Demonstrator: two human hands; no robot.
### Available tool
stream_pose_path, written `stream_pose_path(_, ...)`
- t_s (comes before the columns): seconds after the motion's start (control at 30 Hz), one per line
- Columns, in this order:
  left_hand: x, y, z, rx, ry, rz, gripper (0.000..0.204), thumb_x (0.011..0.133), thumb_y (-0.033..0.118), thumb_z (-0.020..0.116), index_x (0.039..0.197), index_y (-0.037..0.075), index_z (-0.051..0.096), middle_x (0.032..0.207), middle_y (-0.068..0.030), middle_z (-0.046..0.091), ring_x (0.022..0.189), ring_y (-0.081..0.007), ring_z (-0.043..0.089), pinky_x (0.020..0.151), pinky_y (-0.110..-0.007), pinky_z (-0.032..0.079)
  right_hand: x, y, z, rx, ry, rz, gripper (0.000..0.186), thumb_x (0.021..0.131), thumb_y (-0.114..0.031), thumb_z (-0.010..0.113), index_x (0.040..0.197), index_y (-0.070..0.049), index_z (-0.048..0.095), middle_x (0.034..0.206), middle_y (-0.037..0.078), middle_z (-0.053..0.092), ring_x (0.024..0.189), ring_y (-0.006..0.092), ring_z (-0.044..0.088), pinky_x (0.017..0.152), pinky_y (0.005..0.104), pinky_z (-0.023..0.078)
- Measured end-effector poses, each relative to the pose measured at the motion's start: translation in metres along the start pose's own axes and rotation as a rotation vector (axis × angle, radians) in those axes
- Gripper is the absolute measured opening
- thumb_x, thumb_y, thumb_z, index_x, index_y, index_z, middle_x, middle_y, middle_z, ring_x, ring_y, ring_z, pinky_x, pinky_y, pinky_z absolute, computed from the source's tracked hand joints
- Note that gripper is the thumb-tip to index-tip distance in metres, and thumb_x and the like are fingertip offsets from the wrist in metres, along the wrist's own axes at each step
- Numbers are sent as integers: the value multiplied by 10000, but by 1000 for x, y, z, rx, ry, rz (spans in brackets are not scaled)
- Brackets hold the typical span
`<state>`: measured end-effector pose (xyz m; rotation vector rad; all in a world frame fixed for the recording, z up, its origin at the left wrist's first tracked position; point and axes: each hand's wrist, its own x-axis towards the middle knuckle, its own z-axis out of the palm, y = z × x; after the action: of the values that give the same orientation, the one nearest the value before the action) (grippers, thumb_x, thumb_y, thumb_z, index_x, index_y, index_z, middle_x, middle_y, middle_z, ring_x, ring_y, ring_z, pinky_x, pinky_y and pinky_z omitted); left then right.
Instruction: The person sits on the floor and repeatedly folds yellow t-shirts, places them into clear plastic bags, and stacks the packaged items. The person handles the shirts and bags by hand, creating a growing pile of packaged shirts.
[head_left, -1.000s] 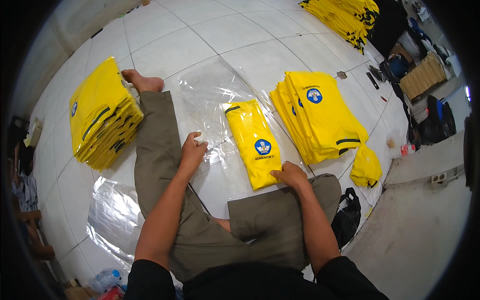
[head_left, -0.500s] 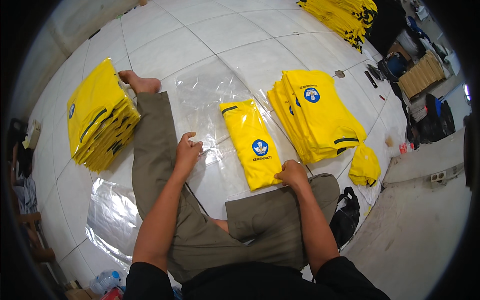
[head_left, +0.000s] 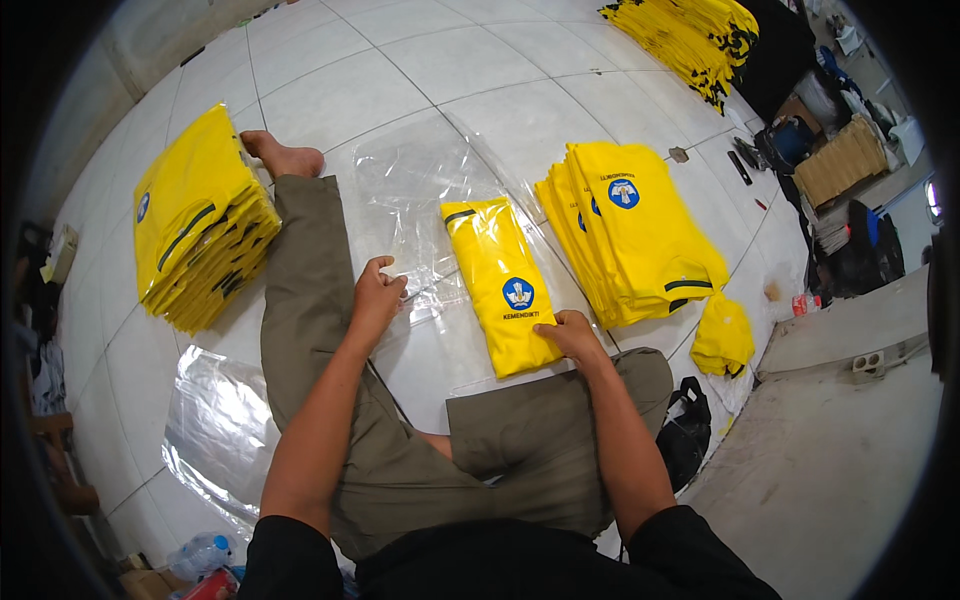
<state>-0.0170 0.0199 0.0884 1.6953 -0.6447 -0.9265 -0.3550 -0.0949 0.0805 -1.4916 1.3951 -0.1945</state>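
Note:
A folded yellow shirt with a round blue emblem lies on a clear plastic bag on the floor between my legs. My right hand grips the shirt's near right corner, thumb on top and fingers tucked under the edge. To the left of the shirt, my left hand is curled at the side of the plastic, its fingertips closed on what looks like the bag's thin edge. Part of that grip is hard to see through the transparent film.
A stack of folded yellow shirts stands right of the bag, with a bunched yellow cloth beside it. Bagged shirts are piled left of my leg. More clear plastic bags lie nearer. A yellow pile sits far right.
My right hand has shifted slightly left and farther onto the shirt's corner, its thumb now nearer the emblem. My left hand stays almost in place.

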Motion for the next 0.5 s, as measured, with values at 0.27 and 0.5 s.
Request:
stream_pose_path(0.27, -7, 5, -4, 20, -7, 45, 486, 914, 85, 676, 1358, -5, 499, 768, -48, 633, 605, -107, 584, 500, -274, 463, -2, -2, 0, 274, 4, 90, 338, 856, -155, 739, 1081, 94, 700, 979, 148, 727, 821, 224, 684, 711, 353, 523)
stream_pose_path(0.5, -2, 0, -3, 69, -1, 82, 479, 900, 77, 691, 1332, -20, 509, 764, -72, 635, 594, -128, 600, 519, -291, 501, -5, -4, -4, 210, 1, 94, 214, 915, -80, 715, 1076, 57, 686, 985, 131, 735, 818, 179, 692, 745, 305, 531)
